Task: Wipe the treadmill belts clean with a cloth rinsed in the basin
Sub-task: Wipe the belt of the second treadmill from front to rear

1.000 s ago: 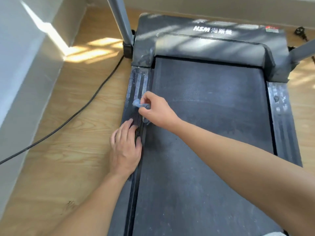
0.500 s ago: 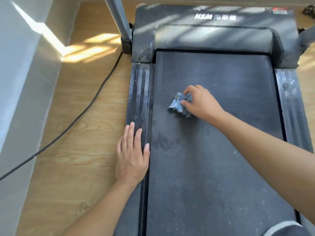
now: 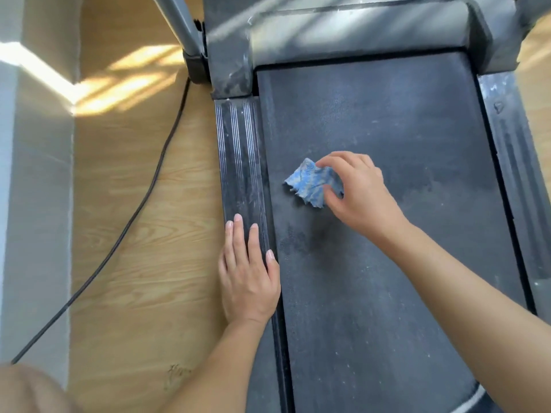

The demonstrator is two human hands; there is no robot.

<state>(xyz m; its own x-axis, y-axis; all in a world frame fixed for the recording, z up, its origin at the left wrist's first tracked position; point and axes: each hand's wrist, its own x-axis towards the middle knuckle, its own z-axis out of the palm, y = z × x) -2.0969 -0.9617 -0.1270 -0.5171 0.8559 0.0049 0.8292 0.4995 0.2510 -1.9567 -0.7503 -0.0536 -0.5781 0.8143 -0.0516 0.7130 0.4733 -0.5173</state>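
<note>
Mid-wipe on the dusty belt (image 3: 387, 204), with most of the surface left to do. Right hand (image 3: 357, 195) pinching a small crumpled blue cloth (image 3: 310, 183) between thumb and fingertips, just left of frame centre, on the left half of the belt. Left hand (image 3: 247, 272) flat and released, gripping nothing, fingers laid along the ribbed side rail (image 3: 238, 162) at lower centre, palm edge touching the belt margin. Darker, seemingly damp patch (image 3: 313, 236) just below the cloth; pale dust film and white specks across the rest of the belt, heaviest near the motor cover (image 3: 357, 34) at the top. No basin in view.

To do this well: spread the cloth flatter under the palm rather than pinching a wad, for more contact. Press firmly and work in long overlapping strokes along the belt, from the dusty top edge downward. Keep the bracing hand planted on the rail for balance. Probably worth rinsing soon, given how small the cloth is. Steer clear of the black cable (image 3: 143, 198) on the wooden floor (image 3: 134, 263) at left
</note>
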